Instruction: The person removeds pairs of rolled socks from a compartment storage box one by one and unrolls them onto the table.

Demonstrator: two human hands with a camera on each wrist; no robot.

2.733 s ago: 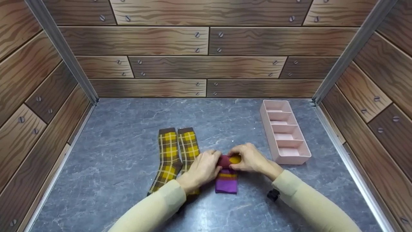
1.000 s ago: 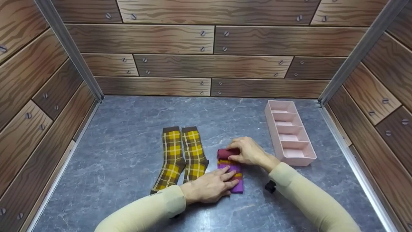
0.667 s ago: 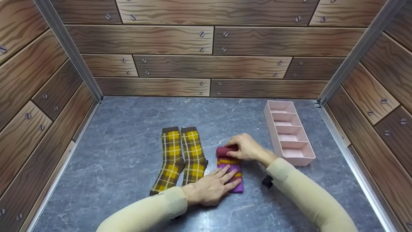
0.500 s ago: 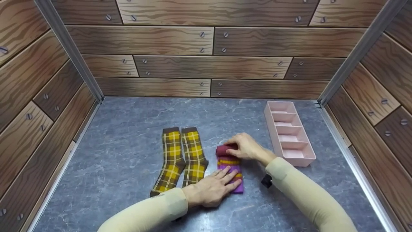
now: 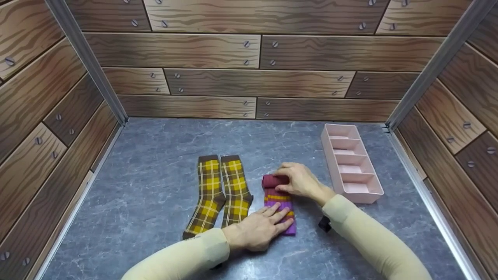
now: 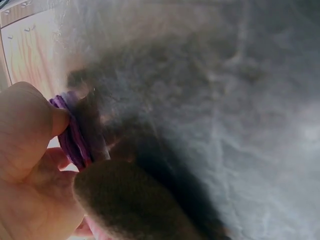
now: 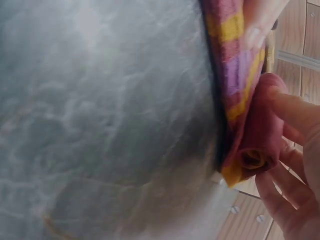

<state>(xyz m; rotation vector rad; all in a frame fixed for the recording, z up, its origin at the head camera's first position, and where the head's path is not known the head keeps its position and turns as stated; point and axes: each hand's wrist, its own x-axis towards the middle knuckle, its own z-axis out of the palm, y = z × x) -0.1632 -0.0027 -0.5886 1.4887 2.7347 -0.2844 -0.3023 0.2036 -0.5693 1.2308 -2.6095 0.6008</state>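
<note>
A maroon, purple and yellow striped sock [image 5: 279, 197], seemingly in several layers, lies lengthwise on the table, its far end rolled up. My right hand [image 5: 299, 179] grips that maroon roll between thumb and fingers; the right wrist view shows the coiled end of the roll [image 7: 267, 127]. Flat on the near purple part rests my left hand [image 5: 258, 229], its fingers spread. The purple edge [image 6: 74, 137] shows beside the left hand in the left wrist view. Two brown and yellow plaid socks [image 5: 210, 182] lie side by side to the left, their near ends partly behind the left arm.
At the right stands a pale pink box [image 5: 330, 167] with several compartments in a row. Wood-patterned walls [image 5: 210, 83] close off the back and both sides of the grey marbled table [image 5: 155, 144].
Earlier both hands held the roll closer to me. Since then it has moved away and partly unrolled, and the left hand has come down flat on the near part. The plaid socks stay put.
</note>
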